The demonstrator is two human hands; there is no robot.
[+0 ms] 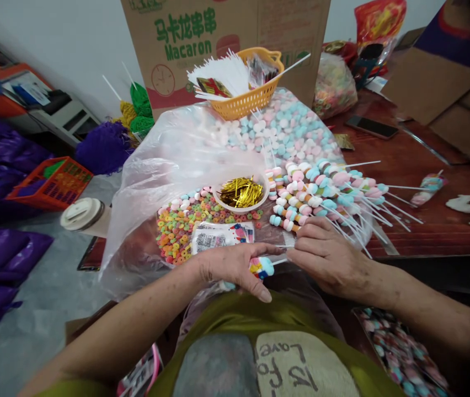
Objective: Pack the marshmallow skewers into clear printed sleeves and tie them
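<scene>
My left hand [239, 267] is closed round a marshmallow skewer [265, 267] in front of my lap, its thumb apart below. A colourful printed wrapper seems to cover part of the candy; the palm hides the rest. The skewer's white stick points right, to where the bent fingers of my right hand [328, 256] pinch at its end. Just beyond lies a pile of marshmallow skewers [326, 190], sticks toward me. Printed plastic wrappers [222, 236] lie beside my left hand, on ring-shaped candies [177, 229]. Gold twist ties [241, 193] fill a white bowl [217, 199].
Behind the loose marshmallows [280, 129], a yellow basket [239, 108] of white sticks stands against a cardboard box [235, 27]. At right are a phone [371, 127] and a wrapped skewer [427, 188]. A lidded cup [86, 215] stands at left.
</scene>
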